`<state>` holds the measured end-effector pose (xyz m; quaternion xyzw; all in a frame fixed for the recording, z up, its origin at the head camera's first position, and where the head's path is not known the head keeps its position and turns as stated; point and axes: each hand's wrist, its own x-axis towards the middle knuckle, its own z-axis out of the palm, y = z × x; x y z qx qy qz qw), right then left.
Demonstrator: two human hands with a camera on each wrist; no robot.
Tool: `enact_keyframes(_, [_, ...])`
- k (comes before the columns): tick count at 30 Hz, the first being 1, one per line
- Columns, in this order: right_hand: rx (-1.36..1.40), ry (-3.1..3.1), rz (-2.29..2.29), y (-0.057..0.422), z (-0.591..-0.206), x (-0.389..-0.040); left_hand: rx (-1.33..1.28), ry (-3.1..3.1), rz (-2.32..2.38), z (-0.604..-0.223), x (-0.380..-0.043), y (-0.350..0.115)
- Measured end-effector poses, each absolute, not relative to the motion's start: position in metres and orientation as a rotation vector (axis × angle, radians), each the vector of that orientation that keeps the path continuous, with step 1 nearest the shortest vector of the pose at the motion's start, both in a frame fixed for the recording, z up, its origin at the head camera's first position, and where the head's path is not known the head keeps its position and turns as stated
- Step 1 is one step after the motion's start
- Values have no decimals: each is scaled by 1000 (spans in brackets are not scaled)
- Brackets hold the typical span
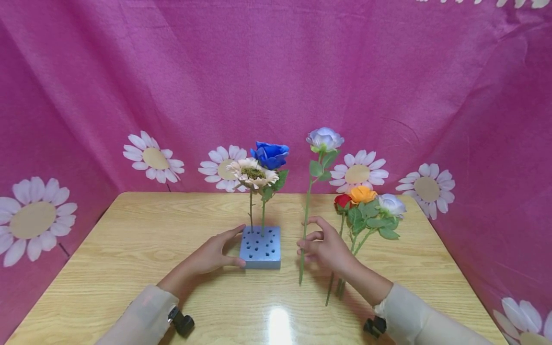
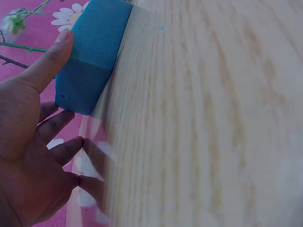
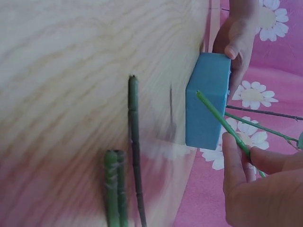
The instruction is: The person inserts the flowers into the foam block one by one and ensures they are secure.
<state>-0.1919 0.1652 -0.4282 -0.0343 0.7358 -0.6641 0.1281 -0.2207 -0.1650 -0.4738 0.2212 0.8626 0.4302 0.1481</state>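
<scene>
A blue-grey foam block (image 1: 260,263) with several holes in its top stands mid-table. Two artificial flowers rise from its back holes: a cream daisy-like flower (image 1: 253,174) and a blue rose (image 1: 270,155). My left hand (image 1: 214,251) holds the block by its left side, thumb at the front corner and index finger at the back; the thumb (image 2: 59,47) lies against the foam in the left wrist view. To the right of the block, my right hand (image 1: 328,247) pinches the green stem of a pale lilac flower (image 1: 325,139), held upright. Its bare stem end (image 3: 208,101) shows in the right wrist view.
Right of my right hand lie a red rose (image 1: 342,201), an orange flower (image 1: 363,194) and another pale lilac flower (image 1: 391,205), their stems pointing toward me. A pink cloth (image 1: 276,72) with printed daisies hangs behind the wooden table (image 1: 172,215) and along its sides.
</scene>
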Motion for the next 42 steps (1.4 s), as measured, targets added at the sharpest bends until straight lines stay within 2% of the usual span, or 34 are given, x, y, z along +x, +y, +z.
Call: enact_keyframes(42, [-242, 2348, -2010, 134, -402, -226, 616, 2469, 1245, -474, -221, -165])
